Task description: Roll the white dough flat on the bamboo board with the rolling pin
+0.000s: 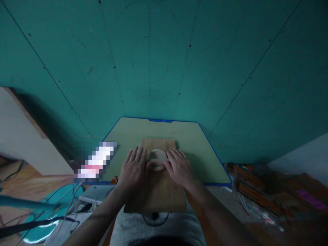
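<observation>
A small pale rolling pin [159, 163] lies crosswise over a thin round piece of dough [157, 155] on a wooden board [156, 194]. My left hand [134, 167] rests on the left end of the pin, its fingers stretched forward and slightly apart. On the other end lies my right hand [178, 166], fingers also extended. Both thumbs point inward at the pin, close to the dough's edge. The pin's ends are hidden under the hands.
Beneath the board is a pale tabletop with a blue edge [215, 157], against a green wall [164, 68]. A blurred-out lit object [98, 160] stands at the table's left. Cables and a turquoise round base [38, 222] are lower left; clutter [256, 198] lies right.
</observation>
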